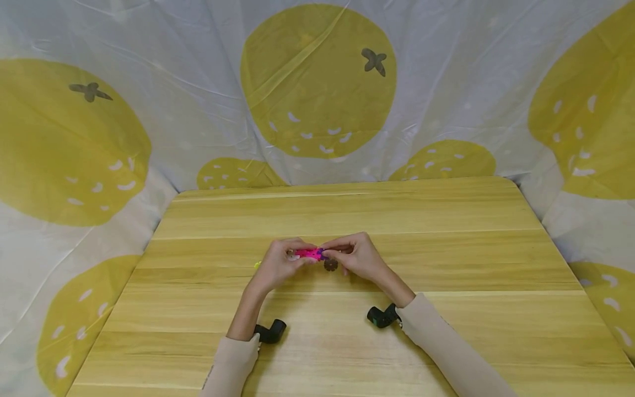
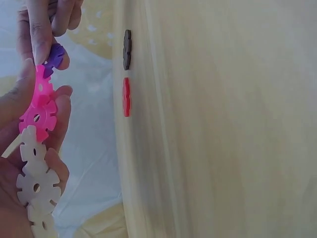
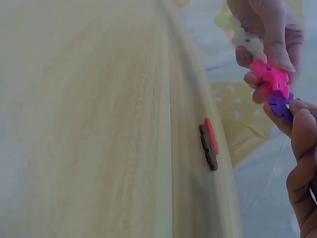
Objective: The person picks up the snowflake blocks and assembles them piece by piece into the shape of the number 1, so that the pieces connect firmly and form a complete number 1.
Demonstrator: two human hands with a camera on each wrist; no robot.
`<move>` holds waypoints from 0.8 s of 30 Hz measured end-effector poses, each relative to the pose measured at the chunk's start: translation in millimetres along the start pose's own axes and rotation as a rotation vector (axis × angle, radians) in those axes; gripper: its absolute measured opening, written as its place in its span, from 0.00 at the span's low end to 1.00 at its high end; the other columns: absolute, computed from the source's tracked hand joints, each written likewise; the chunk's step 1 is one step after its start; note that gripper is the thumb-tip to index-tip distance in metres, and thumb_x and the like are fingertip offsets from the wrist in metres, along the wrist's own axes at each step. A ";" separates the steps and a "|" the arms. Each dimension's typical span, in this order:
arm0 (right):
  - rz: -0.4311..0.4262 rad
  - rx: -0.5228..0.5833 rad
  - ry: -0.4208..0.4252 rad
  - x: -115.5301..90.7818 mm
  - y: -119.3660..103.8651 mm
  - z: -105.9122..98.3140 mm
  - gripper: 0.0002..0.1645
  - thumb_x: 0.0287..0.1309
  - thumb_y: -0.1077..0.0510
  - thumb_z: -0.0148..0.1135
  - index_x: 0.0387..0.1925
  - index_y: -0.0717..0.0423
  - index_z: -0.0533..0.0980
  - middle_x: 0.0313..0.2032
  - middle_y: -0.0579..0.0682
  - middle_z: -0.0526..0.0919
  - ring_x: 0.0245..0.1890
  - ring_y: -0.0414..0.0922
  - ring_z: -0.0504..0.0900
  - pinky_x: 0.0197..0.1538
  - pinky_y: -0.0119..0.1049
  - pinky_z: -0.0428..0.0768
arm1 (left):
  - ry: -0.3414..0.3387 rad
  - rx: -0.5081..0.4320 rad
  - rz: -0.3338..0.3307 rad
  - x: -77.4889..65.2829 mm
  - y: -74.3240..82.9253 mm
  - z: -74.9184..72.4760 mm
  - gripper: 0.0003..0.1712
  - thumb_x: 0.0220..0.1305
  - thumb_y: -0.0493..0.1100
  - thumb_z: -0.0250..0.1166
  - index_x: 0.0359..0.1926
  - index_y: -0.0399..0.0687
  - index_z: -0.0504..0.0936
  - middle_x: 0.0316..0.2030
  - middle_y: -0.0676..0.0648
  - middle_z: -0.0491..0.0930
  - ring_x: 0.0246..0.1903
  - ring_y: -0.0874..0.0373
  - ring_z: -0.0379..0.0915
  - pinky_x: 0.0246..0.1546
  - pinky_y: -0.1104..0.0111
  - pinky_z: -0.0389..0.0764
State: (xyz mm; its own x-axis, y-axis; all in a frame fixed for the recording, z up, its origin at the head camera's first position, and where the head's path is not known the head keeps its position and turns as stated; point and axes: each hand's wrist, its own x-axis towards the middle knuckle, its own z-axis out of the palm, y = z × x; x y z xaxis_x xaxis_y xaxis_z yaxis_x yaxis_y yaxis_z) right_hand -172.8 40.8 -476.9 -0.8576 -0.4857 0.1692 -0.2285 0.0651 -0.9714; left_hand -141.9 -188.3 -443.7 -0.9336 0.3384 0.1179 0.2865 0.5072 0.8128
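My left hand grips a chain of notched plastic snowflake discs, its thumb and fingers at the pink discs. White discs run back along the palm, and a yellow disc forms the chain's far end. Between thumb and index finger, my right hand pinches a purple snowflake disc at the pink end. The purple disc meets the edge of the last pink one, and fingertips partly cover that joint. Both hands are held above the table, close together.
On the wooden table lie a brown disc and a red disc, side by side beneath the hands. Black wrist devices hang from both sleeves. A curtain printed with yellow fruit stands behind the table.
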 end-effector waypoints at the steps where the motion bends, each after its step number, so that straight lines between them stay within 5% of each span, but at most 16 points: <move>1: -0.001 0.000 -0.002 0.3 0.6 -0.4 0.09 0.66 0.64 0.68 0.46 0.59 0.89 0.40 0.59 0.92 0.10 0.55 0.77 0.16 0.34 0.75 | 0.001 0.001 0.002 -0.1 -0.5 -0.3 0.14 0.61 0.36 0.75 0.49 0.41 0.91 0.43 0.43 0.90 0.41 0.54 0.84 0.36 0.73 0.82; 15: -0.027 -0.025 -0.022 0.9 2.8 0.1 0.10 0.65 0.61 0.70 0.46 0.54 0.89 0.39 0.56 0.92 0.13 0.61 0.76 0.17 0.36 0.75 | -0.038 -0.039 -0.048 -2.0 -3.6 -7.1 0.15 0.62 0.37 0.75 0.51 0.42 0.90 0.47 0.41 0.89 0.44 0.52 0.84 0.40 0.73 0.84; 24: 0.014 0.015 -0.026 -0.3 0.7 -0.9 0.10 0.68 0.60 0.67 0.48 0.56 0.88 0.34 0.63 0.91 0.15 0.64 0.77 0.18 0.40 0.77 | -0.075 -0.019 -0.071 -3.2 -2.7 -8.1 0.15 0.65 0.39 0.73 0.53 0.44 0.89 0.50 0.42 0.89 0.46 0.54 0.85 0.41 0.70 0.87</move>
State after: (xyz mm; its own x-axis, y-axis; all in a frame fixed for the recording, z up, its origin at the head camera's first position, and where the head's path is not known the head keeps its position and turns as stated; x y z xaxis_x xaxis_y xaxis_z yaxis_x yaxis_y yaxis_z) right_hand -173.2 41.7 -477.5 -0.8482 -0.5077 0.1511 -0.2091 0.0587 -0.9761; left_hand -141.5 -197.2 -441.6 -0.9324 0.3610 0.0165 0.2149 0.5171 0.8285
